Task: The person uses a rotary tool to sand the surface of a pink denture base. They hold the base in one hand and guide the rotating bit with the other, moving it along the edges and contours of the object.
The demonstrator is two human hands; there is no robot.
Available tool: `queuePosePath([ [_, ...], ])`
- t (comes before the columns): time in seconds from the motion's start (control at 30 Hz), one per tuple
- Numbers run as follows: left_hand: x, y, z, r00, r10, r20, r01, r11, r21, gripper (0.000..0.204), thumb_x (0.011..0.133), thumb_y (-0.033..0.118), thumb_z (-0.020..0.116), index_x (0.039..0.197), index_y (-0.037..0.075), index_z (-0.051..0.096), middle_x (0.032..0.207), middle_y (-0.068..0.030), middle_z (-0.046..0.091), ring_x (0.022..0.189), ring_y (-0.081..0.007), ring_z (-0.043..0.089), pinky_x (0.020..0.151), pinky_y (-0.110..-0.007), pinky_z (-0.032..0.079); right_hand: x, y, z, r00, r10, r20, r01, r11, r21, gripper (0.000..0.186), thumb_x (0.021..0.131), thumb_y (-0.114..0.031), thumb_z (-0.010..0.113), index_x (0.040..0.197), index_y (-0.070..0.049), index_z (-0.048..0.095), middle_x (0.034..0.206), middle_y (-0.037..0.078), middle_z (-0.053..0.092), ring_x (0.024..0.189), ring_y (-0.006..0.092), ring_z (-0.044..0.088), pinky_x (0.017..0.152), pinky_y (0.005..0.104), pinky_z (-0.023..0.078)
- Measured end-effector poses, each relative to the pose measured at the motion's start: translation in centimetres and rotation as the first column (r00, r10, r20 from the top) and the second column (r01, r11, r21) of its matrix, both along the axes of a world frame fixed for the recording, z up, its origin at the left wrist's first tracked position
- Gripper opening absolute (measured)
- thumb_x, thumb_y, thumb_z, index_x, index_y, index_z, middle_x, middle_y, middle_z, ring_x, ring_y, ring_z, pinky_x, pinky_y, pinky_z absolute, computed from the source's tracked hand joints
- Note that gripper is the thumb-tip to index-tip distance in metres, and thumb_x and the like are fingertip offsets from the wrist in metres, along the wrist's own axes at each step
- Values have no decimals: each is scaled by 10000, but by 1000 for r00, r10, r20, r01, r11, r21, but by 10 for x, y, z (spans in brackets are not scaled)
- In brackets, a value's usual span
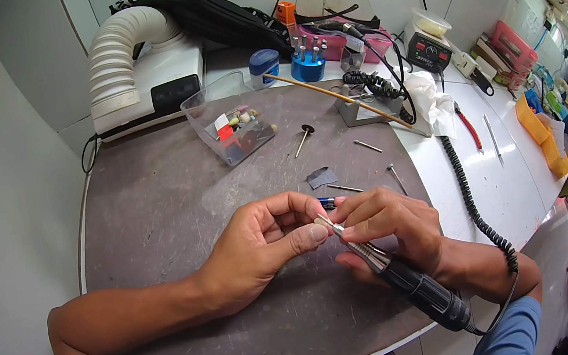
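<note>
1. Rotary handpiece (421, 289), black with a silver nose: clamped in the right hand (395, 223), slanting above the table (157, 220), with its tip up and leftward.
2. Small pale piece (320, 222): pinched between thumb and index finger of the left hand (265, 244), right at the tip of the tool; impossible to tell whether touching the bit.
3. Hands close together, fingertips nearly meeting, over the near middle of the brown-grey surface.
4. Coiled black cord (465, 186): hanging down the right side, past the right forearm, into the rear end of the tool.
5. Just beyond the hands: grey scrap of sheet (321, 177) and thin metal rod (345, 188); farther back, dark disc on a metal shank (303, 139).
6. Behind these, to the left: clear tray (196, 123) with assorted small bits inside.
7. Along the back: blue-lidded jar (264, 62) beside round blue holder (309, 69) with upright metal pieces.
8. To the right, on the white part: red-handled pliers (468, 127) near crumpled white tissue (430, 98).
</note>
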State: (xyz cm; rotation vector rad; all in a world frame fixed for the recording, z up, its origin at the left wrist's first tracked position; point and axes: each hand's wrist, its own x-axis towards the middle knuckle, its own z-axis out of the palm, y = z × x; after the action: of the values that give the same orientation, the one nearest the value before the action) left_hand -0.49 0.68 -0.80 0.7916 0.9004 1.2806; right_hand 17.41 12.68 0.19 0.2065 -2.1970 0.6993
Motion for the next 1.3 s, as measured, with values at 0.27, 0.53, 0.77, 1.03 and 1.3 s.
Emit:
queuePosePath([
  [0.27, 1, 0, 0, 999, 2, 32, -2, 1000, 23, 170, 909, 45, 635, 1059, 6, 566, 1031, -52, 592, 1000, -116, 581, 906, -265, 469, 0, -1, 1, 1000, 3, 19, -3, 1000, 5, 298, 686, -20, 811, 917, 4, 624, 842, 148, 662, 844, 283, 690, 801, 394, 577],
  [0.53, 2, 0, 0, 1000, 10, 18, -10, 1000, 30, 188, 899, 48, 650, 1063, 3, 569, 1048, -59, 595, 1017, -124, 582, 914, -270, 469, 0, 0, 0, 999, -1, 32, 1, 1000, 11, 301, 687, -25, 812, 920, 0, 623, 841, 144, 662, 836, 279, 688, 810, 403, 573],
  [0.77, 1, 0, 0, 1000, 9, 9, -9, 1000, 25, 186, 900, 52, 652, 1062, 10, 571, 1053, -57, 597, 1018, -120, 579, 913, -264, 466, 0, 0, -1, 1000, -7, 9, 7, 1000, 0, 300, 687, -24, 814, 915, 5, 621, 849, 147, 663, 844, 280, 691, 808, 401, 575],
  [1.03, 1, 0, 0, 1000, 13, 19, -13, 1000, 23, 176, 903, 47, 647, 1056, 11, 570, 1027, -48, 592, 1006, -115, 577, 906, -261, 467, 1, 0, 0, 1000, 0, 9, 0, 1000, -2, 307, 682, -25, 817, 916, 5, 621, 852, 152, 664, 846, 285, 693, 799, 391, 577],
  [1.3, 2, 0, 1, 1000, 15, -5, -14, 1000, 17, 182, 899, 48, 651, 1058, 3, 574, 1035, -57, 598, 990, -123, 585, 907, -270, 471, 0, 0, 0, 1000, 1, 27, -1, 1000, 5, 312, 684, -19, 810, 930, 3, 619, 851, 144, 662, 842, 282, 687, 816, 399, 569],
])
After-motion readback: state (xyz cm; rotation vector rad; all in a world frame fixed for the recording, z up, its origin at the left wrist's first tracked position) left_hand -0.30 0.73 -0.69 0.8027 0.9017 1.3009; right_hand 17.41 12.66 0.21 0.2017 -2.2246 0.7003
